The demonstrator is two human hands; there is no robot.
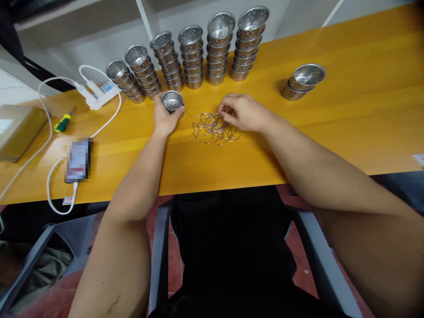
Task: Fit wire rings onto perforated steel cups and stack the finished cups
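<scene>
The left hand [164,118] has its grip around a small metal cup [172,101] with holes punched in it, thumb on the near right side of the rim and fingers on the far left; the cup is upright on the yellow worktop [331,141], its open top facing up. To the right of the cup lies a loose tangle of thin curved wires [213,128], flat on the worktop. The right hand [243,112] is at the upper right edge of this tangle, its grip narrow, thumb and fingertips close together; I cannot tell whether a wire is between them. Behind the hands, six tall stacks of similar cups [193,57] run in a slanting row, and a short stack of two cups [300,86] stands apart at the right. At the left are a white power strip [103,97], a green and yellow screwdriver [62,123], a phone [78,161] with a white cable plugged in, and a box [21,132].
</scene>
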